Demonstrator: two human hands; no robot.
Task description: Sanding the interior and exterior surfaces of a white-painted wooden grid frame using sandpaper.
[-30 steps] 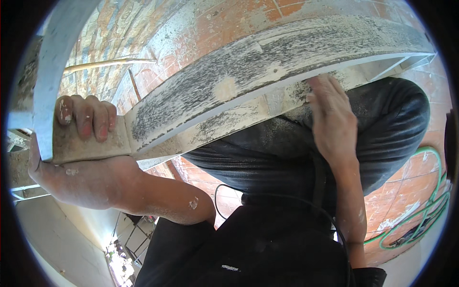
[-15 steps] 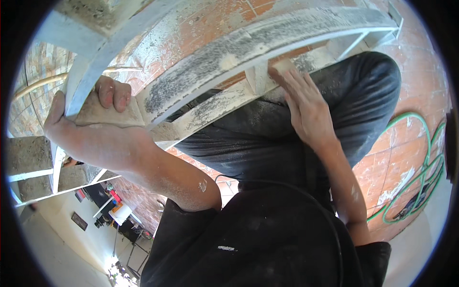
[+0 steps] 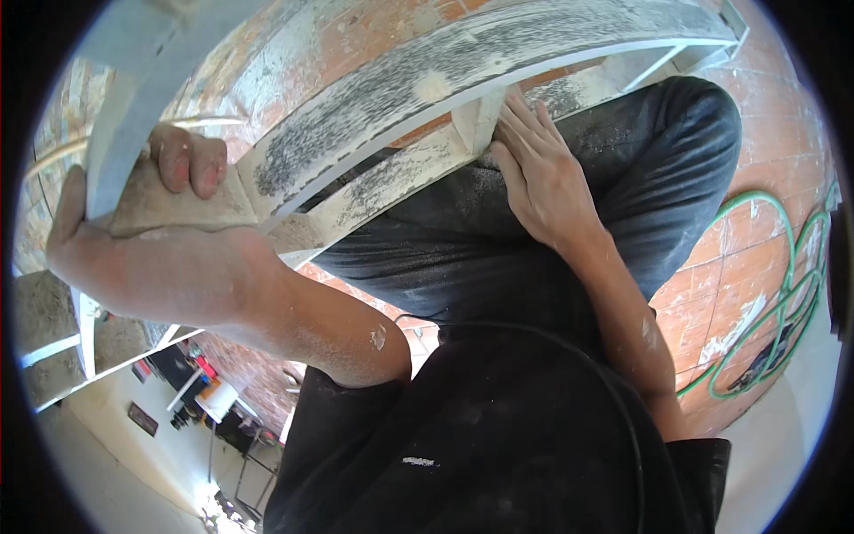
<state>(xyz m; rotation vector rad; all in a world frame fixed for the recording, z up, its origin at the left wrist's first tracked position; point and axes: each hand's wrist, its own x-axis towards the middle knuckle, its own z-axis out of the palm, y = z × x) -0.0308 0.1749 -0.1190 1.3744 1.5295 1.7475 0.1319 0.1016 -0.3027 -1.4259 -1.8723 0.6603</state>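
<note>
My left hand, dusty with pale powder, is wrapped round the end of a white frame, its fingertips over a dusty end panel. The frame has a long curved panel with worn black-and-white patches and a lighter spot. It crosses my lap and the dark trousers. My right hand reaches into the gap below the curved panel, its fingers pressed together beside a short white divider. Its fingertips and anything under them are hidden.
A green hose lies coiled on the powder-stained tiled floor to the right. More of the white frame extends at the left. A thin stick lies beyond my left hand. Furniture and clutter stand at the lower left.
My right hand has moved left and slightly farther from me, from right of the divider up against it. My left hand and the frame's left end have shifted a little left.
</note>
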